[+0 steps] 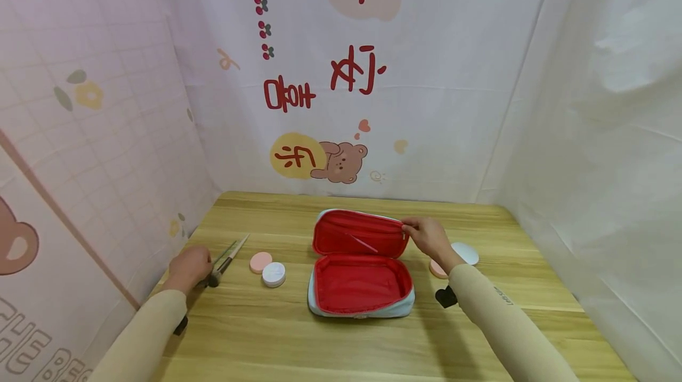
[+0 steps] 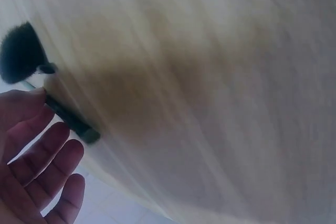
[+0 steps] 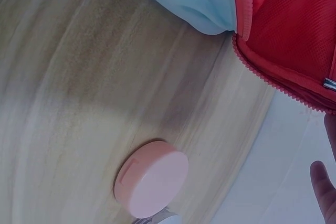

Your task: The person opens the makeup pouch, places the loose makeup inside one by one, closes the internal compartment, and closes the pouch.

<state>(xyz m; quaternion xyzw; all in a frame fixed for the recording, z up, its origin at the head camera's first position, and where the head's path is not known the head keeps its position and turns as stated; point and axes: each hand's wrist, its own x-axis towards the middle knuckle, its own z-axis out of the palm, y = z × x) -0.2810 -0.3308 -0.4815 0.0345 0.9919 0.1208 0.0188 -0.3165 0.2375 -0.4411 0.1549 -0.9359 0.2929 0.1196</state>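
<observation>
We faced white cloth walls [image 1: 453,103], the back one printed with red characters, cherries and a bear, around a wood-grain table [image 1: 373,349]. Starting at the left, we saw the person's left hand [image 1: 189,268] near the table's edge, its thumb and forefinger pinching a thin green stick [image 2: 73,119]. Just beside it lay a brush [image 1: 226,265] with a dark, bushy head toward the person and a pale-tipped handle slanting away to the right. Next we found a pink disc [image 1: 260,262], with a white round container [image 1: 273,274] close against it, nearer the person.

At the middle of the table we saw a light-blue case [image 1: 362,287] lying open, its red-lined lid [image 1: 335,234] raised at the back. A slim, pale pink strip [image 1: 362,243] showed against the lid's lining. The person's right hand [image 1: 428,237] gripped the lid's right upper corner. Farther right, partly behind that forearm, we made out a pink round box [image 3: 152,179] and a white disc [image 1: 465,253].
</observation>
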